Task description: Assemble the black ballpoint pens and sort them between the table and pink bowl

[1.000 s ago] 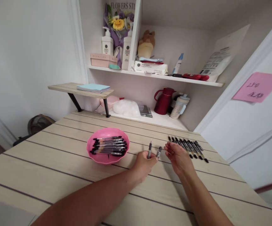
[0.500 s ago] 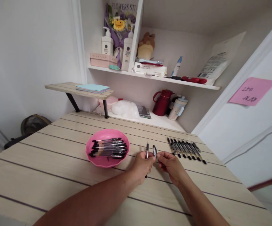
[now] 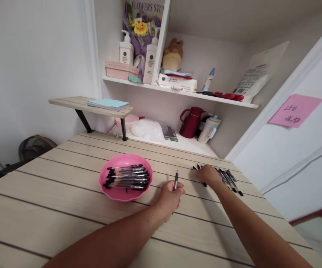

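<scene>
My left hand [image 3: 170,197] is closed around an uncapped black pen [image 3: 176,180], which stands nearly upright with its tip pointing up. Over the left end of a row of black pens [image 3: 228,179], my right hand [image 3: 209,175] reaches down with its fingers pinched. A small dark piece, seemingly the pen cap [image 3: 194,168], shows at those fingertips, left of the row's first pen; the fingers cover part of it. The hand also hides the middle of the row. Left of my left hand, a pink bowl [image 3: 106,190] holds several capped pens [image 3: 129,176] lying side by side.
The slatted wooden table [image 3: 74,186] carries a small raised shelf [image 3: 66,102] with blue paper at its back left. Behind stand a red jug [image 3: 191,123] and a pale tumbler [image 3: 209,129]. A pink note [image 3: 296,110] sticks to the right wall.
My right hand has moved right and away from me, from beside the left hand to the row of pens, with the pen cap. The left hand still grips the pen, now tilted slightly.
</scene>
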The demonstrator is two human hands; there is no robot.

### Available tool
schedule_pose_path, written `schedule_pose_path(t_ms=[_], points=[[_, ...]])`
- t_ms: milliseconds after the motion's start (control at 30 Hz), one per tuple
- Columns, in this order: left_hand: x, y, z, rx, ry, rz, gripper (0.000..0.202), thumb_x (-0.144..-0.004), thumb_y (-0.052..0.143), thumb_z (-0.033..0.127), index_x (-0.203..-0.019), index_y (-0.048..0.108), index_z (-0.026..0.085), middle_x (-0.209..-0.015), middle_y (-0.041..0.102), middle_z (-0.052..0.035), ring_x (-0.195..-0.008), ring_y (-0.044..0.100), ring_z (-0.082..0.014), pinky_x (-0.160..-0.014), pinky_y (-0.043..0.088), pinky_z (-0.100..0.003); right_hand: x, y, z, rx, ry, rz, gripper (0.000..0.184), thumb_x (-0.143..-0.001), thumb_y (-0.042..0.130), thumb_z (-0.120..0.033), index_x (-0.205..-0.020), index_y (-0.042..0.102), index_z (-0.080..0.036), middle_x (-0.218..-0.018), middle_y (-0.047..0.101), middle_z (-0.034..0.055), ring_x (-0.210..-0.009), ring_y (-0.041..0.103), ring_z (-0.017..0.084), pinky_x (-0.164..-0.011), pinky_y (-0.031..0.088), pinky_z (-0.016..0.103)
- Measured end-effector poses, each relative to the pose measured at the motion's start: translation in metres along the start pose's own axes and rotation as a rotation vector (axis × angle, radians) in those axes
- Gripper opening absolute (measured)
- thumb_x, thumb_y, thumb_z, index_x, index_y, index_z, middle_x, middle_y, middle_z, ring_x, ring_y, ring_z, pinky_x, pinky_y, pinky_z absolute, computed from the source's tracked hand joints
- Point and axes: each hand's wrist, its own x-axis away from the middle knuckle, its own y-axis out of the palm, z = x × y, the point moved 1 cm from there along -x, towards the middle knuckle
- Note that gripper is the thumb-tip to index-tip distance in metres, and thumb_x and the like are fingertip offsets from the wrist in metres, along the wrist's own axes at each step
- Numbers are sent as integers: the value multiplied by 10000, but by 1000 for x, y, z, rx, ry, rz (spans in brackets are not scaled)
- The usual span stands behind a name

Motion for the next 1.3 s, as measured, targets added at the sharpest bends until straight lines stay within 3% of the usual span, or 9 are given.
schedule_pose_path(t_ms=[167,367,567,800,1000,1167,1300], points=[[-2,0,-3,-15,-6,-10,253,-660,535,262,-894,488,177,-737,564,18,-361,274,0,-366,128,-180,-2,9,-2,112,4,6,339,-658,511,-291,-892,658,-94,-948,651,205,-902,604,287,-713,443,331],[-1,0,-2,-15,1,-25,231,-659,510,220,-884,483,173,-720,572,11,-360,270,-8,-368,132,-184,-2,6,-1,152,-27,3,310,-656,513,-282,-859,672,-110,-902,663,190,-866,616,263,-676,447,306],[0,0,0,-26,8,-28,218,-663,480,196,-879,476,172,-744,560,14,-357,267,0,-359,130,-180,0,-7,5,134,-38,36,268,-694,476,-276,-851,680,-202,-883,676,119,-801,624,236,-619,431,297],[-3,-1,-3,-35,16,-46,210,-663,467,184,-871,480,165,-734,564,7,-367,274,-10,-367,140,-185,-1,-25,17,113,-67,41,264,-703,480,-323,-836,675,-205,-760,679,78,-697,617,195,-573,409,261],[-3,-2,-4,-28,9,-52,209,-665,500,213,-869,488,171,-728,567,16,-370,272,-10,-374,147,-185,3,-13,13,173,-124,-12,233,-677,526,-360,-689,666,-173,-728,673,103,-723,622,222,-592,416,278],[-2,-1,-3,-28,10,-45,220,-661,505,221,-874,485,170,-751,565,14,-369,270,-3,-370,141,-181,4,1,6,230,-128,17,240,-684,532,-284,-798,661,-116,-893,657,187,-870,608,262,-694,431,316],[-2,0,-3,-32,6,-31,228,-660,525,245,-872,494,169,-737,567,16,-369,277,-2,-371,143,-181,5,8,3,231,-128,37,270,-709,506,-271,-857,650,-96,-932,644,205,-894,604,272,-723,430,331]])
